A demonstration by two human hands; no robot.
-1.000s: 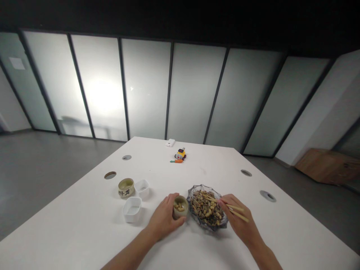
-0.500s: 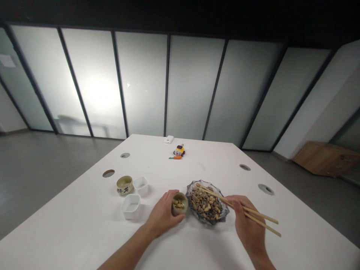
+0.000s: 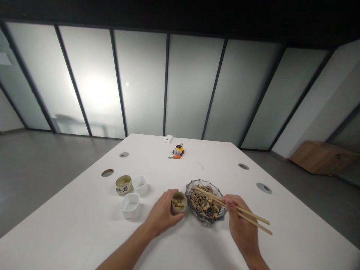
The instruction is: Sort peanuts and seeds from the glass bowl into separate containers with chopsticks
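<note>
- Small ceramic cup point(image 3: 179, 195): on the desk point(image 3: 92, 225), just left of the faceted glass bowl point(image 3: 208, 222); can't tell if they touch. Shelled-looking nuts or peanuts point(image 3: 178, 203) inside.
- Left hand point(image 3: 165, 210): grip curved round the cup's outer wall, thumb nearside, fingers far side, mouth left uncovered.
- Handling, my guess: light, rigid, smooth, breakable if dropped; best held low round the wall.
- Right hand point(image 3: 243, 223): grip pinched on wooden chopsticks point(image 3: 253, 215), butt ends jutting past the hand, front reaching over the bowl. No morsel clearly seen at the tips. Sticks probably light and stiff; hold well behind the tips.
- Bowl contents: striped sunflower seeds point(image 3: 198, 200), peanuts point(image 3: 207, 207) among them; likely dry, slippery to pinch.
- Farther left: two white plastic tubs point(image 3: 130, 213), lettered ceramic bowl point(image 3: 123, 189).
- Far end: yellow toy vehicle point(image 3: 179, 149).
</note>
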